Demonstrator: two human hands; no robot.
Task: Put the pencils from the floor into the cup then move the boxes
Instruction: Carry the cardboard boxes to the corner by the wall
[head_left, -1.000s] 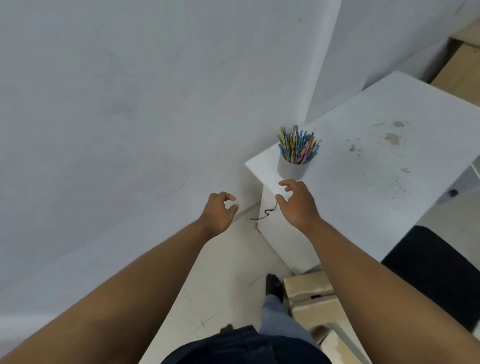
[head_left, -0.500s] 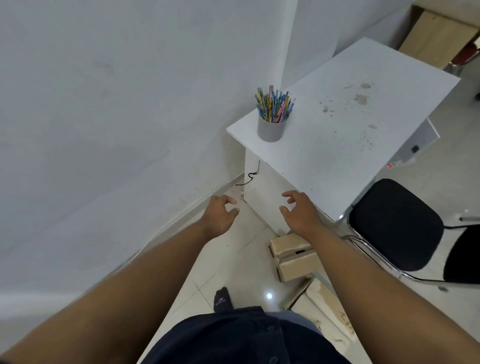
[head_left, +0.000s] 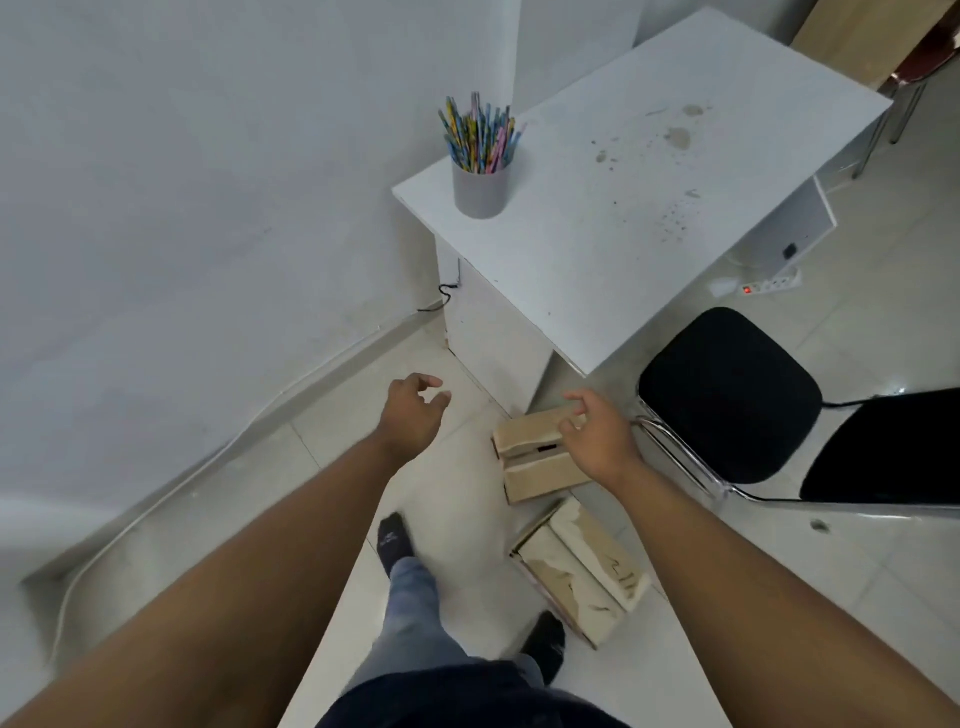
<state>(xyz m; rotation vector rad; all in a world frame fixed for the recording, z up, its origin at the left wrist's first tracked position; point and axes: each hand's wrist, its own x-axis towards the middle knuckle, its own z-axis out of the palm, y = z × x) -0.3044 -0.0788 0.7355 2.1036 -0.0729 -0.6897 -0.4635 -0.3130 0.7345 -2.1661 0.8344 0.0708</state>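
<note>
Both our hands have lowered from the desk (head_left: 623, 249) toward the floor. Our left hand (head_left: 413, 413) hangs over tile, fingers loosely curled, holding nothing. Our right hand (head_left: 597, 441) is over two stacked boxes (head_left: 537, 470), fingers relaxed and apart. The pencils (head_left: 480, 135) stand in the grey cup (head_left: 480, 192) on the desk corner.

A black chair (head_left: 727, 389) stands beside a stained white desk (head_left: 597, 249), power strip (head_left: 769, 285) nearby.

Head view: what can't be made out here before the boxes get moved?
All in the head view:
- Top box, right end: covered by the right hand; contact unclear.
- Floor under the table: hidden by its top.
- Pencils in the cup: too small to count.
- Nearest box: contents blurred.
</note>
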